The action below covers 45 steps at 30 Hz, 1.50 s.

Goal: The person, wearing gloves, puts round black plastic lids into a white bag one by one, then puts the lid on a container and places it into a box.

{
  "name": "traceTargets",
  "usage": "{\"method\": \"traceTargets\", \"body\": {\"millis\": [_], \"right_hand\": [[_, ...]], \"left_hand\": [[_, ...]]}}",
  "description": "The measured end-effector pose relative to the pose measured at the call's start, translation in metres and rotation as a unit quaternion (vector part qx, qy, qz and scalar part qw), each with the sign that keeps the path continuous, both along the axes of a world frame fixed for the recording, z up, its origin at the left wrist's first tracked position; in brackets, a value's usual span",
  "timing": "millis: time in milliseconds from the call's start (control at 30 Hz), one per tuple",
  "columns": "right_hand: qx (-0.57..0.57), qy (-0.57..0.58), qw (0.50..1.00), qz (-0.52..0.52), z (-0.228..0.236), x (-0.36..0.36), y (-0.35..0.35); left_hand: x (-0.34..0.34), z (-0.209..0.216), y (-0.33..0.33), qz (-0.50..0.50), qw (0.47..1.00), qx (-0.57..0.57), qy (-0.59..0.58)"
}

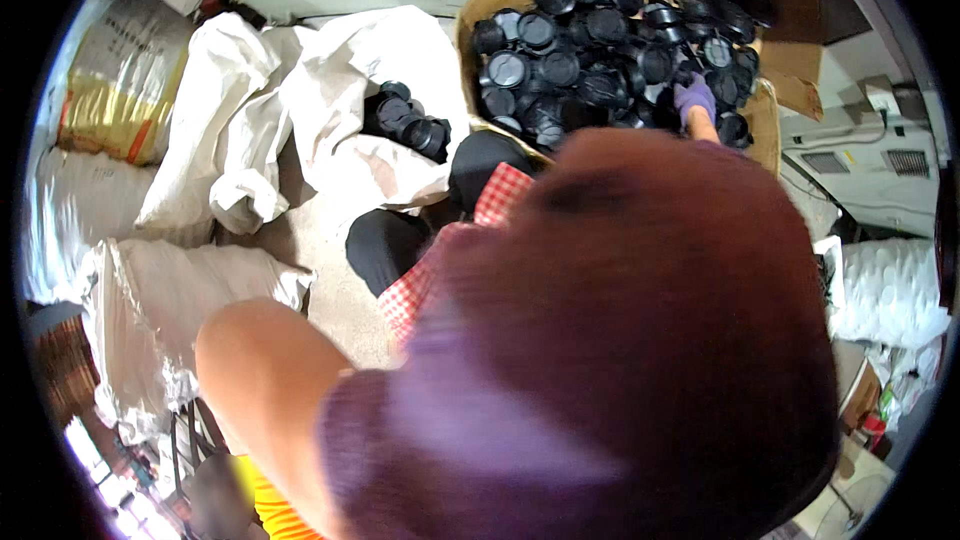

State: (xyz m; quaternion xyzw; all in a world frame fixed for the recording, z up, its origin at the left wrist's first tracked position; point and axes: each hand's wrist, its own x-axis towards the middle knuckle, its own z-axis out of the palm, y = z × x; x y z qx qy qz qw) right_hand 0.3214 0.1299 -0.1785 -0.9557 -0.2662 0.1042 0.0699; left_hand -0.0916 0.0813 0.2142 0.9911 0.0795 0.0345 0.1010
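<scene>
My right hand [693,97], in a purple glove, reaches into a big cardboard box [769,130] heaped with black round plastic caps [558,67]. Its fingers point down among the caps at the right side of the heap. The fingertips are partly hidden there, so whether they grip a cap is unclear. My left arm [265,360] is bent at the left, and its hand is out of sight. More black caps [412,125] lie in the mouth of a white woven sack [345,90] left of the box, beyond my knees.
Full white sacks [190,285] stand at the left, with a yellow-and-silver sack [122,75] behind them. A person in yellow [275,505] is at the lower left. At the right are a grey cabinet [860,165] and a wrapped white bundle [890,290].
</scene>
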Motion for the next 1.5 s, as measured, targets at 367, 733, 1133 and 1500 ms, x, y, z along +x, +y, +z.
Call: {"method": "traceTargets", "body": {"millis": [367,733,1133,1500], "right_hand": [[0.010,0.017,1.000,0.008,-0.010,0.011,-0.008],[0.044,-0.012,0.998,0.046,0.051,-0.055,-0.025],[0.342,0.089,0.752,0.556,0.125,-0.262,-0.062],[0.350,0.507,0.672,0.411,0.132,-0.246,-0.061]], "left_hand": [[-0.002,-0.001,0.008,0.015,1.000,0.006,-0.007],[-0.001,-0.031,0.057,0.117,0.988,-0.075,-0.061],[0.006,-0.278,0.085,0.370,0.534,-0.728,-0.219],[-0.039,-0.250,0.073,0.329,0.470,-0.807,-0.139]]}}
